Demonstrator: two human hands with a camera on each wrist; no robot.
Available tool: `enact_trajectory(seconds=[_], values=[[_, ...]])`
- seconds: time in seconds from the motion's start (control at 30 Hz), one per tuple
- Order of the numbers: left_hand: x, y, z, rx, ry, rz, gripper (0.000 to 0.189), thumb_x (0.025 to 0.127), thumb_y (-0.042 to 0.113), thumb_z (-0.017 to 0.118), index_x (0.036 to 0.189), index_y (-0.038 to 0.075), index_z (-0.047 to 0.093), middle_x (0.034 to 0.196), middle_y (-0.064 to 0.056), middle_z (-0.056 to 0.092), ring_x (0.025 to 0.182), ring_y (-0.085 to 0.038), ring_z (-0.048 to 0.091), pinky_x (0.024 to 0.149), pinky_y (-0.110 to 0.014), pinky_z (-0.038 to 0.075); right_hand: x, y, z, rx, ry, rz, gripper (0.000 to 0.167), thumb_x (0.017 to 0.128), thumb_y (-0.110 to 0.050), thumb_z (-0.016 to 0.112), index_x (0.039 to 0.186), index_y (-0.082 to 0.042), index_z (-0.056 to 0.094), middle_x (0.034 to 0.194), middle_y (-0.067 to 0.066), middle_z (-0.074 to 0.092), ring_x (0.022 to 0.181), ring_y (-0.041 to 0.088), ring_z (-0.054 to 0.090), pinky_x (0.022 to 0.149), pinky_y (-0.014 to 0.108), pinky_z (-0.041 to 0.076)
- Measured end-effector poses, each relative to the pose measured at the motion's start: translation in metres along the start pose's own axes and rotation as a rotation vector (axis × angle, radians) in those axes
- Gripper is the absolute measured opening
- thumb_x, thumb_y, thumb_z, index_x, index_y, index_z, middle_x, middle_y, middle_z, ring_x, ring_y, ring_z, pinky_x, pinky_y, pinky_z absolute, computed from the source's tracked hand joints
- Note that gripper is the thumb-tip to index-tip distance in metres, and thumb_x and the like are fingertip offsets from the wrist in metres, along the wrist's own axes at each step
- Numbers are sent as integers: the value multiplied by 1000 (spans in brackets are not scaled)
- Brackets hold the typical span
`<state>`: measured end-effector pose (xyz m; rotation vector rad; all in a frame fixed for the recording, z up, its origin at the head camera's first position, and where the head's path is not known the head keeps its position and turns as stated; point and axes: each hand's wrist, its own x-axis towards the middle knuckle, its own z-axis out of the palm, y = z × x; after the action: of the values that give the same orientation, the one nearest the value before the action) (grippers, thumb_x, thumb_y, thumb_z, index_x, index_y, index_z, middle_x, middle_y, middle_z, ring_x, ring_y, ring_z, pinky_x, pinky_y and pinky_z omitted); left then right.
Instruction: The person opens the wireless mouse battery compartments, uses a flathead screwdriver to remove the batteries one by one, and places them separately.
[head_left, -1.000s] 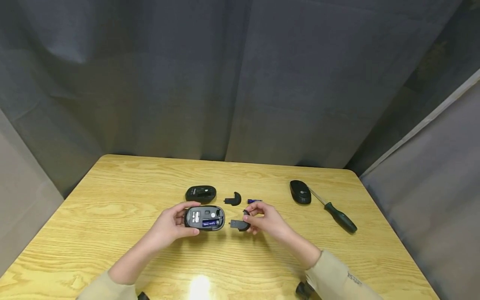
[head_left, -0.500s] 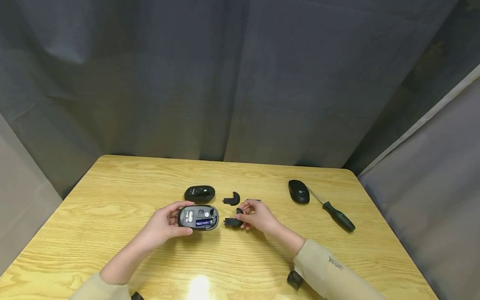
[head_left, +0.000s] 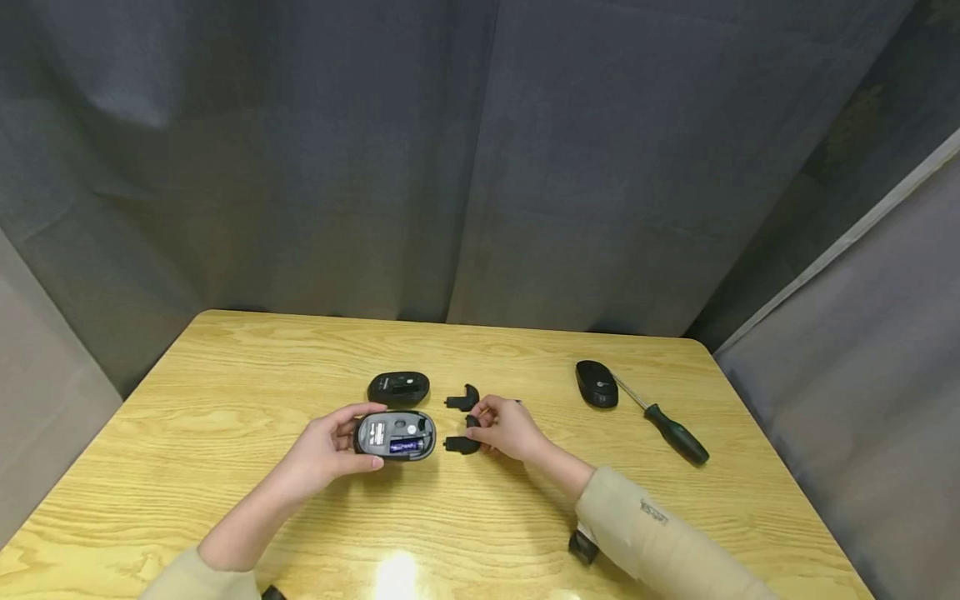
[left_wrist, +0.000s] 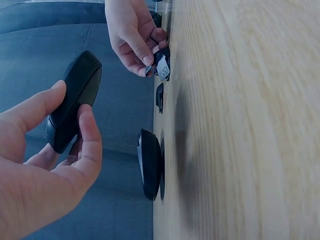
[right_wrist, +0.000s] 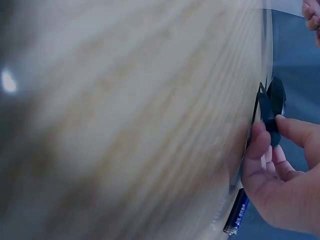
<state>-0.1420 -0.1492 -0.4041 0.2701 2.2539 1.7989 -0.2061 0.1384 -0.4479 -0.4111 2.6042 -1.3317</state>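
"Mouse (head_left: 392, 433) in which grip?"

"In left grip (head_left: 330, 450), raised above counter (head_left: 480, 517) and apart from it. Grasped at one end, thumb along the near edge, fingers along the far edge. Underside toward the head camera, slot uncovered, blue battery (head_left: 406, 447) lying inside."

"And right grip (head_left: 506, 427)?"

"Pinching black cover (head_left: 459, 446), thumb against fingers. Tongue pointing left, toward the mouse, just beside it in the head view but apart. Held low, near the counter; touching or not, cannot tell."

"Behind these?"

"Second mouse (head_left: 397, 388), just beyond the first, lying underside up on the counter. To its right, second cover (head_left: 466, 400), dark and hook-shaped, near the right fingers. Then loose battery (right_wrist: 236, 212), blue too, mostly hidden by the right grip in the head view but plain in the right wrist view, close to the fingers."

"Farther right?"

"Third mouse (head_left: 597, 384), black, top side up, small pale mark on its back. Beside it, screwdriver (head_left: 677, 435), shaft reaching up to the mouse, dark green handle slanting toward the near right. Contact between shaft and mouse too small to judge."

"Around all that?"

"Tan sleeves (head_left: 660, 533) on both forearms, black device (head_left: 582, 547) below the right cuff. Dark grey curtain (head_left: 337, 167) behind the counter."
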Motion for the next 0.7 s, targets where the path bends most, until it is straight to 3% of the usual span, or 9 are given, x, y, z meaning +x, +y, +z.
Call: enact_trajectory(seconds=[0.37,0.7], values=[[0,0,-1,-13,-7,5,73,69,7,81,135,8,48,126,-19,55,102,-25,61,86,-28,54,7,-2,-1,-230,-2,24,22,81,-20,74,92,-5,64,71,0,58,51,9,50,46,19,40],[-1,0,-2,-11,-1,9,73,70,6,80,135,7,48,125,-20,56,103,-25,61,85,-28,54,9,2,-2,-273,-21,-30,23,81,-20,75,93,-4,64,68,-1,57,55,9,47,49,19,38]])
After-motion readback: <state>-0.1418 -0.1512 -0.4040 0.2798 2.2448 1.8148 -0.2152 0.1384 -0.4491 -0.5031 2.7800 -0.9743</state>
